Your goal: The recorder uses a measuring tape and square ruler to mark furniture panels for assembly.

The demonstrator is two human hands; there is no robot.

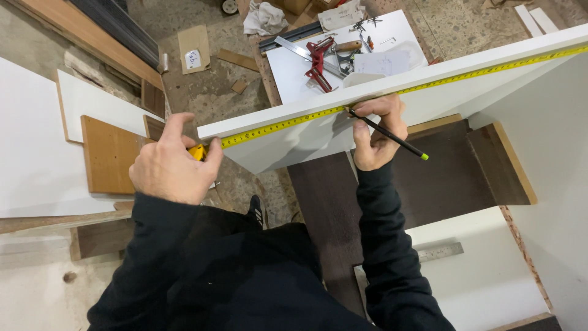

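Your left hand (168, 162) is clamping the yellow tape measure case (197, 152) against the end of the white panel (318, 138), fingers pressed together around it. The thin, springy yellow tape blade (367, 104) is lying flat along the panel's smooth, stiff top edge; it looks light and prone to slipping, so keep it pinned at the case. Your right hand (378, 132) is pinching a slim dark pencil (392, 136), its tip touching the tape.
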